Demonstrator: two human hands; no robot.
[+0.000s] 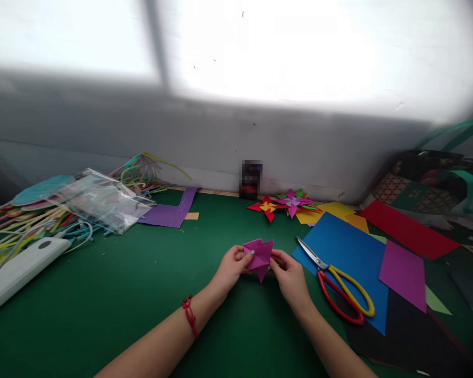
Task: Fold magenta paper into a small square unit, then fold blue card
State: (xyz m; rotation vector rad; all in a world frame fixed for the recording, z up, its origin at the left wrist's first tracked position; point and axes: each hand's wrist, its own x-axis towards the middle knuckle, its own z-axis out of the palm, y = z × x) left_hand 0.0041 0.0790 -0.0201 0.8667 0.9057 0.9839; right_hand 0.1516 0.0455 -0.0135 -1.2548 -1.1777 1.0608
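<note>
A folded magenta paper piece (261, 253) is held between my two hands above the green tabletop, with one pointed flap hanging down. My left hand (236, 265) grips its left side, the thumb lying across the front of the paper. At its right edge, my right hand (287, 270) pinches the paper between thumb and fingers; some fingertips are hidden behind it. To the right, scissors (321, 265) with one red and one yellow handle rest on a blue paper sheet (335, 241), blades slightly apart.
Folded paper flowers (291, 202) lie at the back near a dark pixelated object (251, 179). Red paper (410, 228) and magenta paper (404, 273) are on the right. On the left are a clear plastic bag (102, 199), coloured strips, purple paper (161, 215) and a white power strip (23, 273).
</note>
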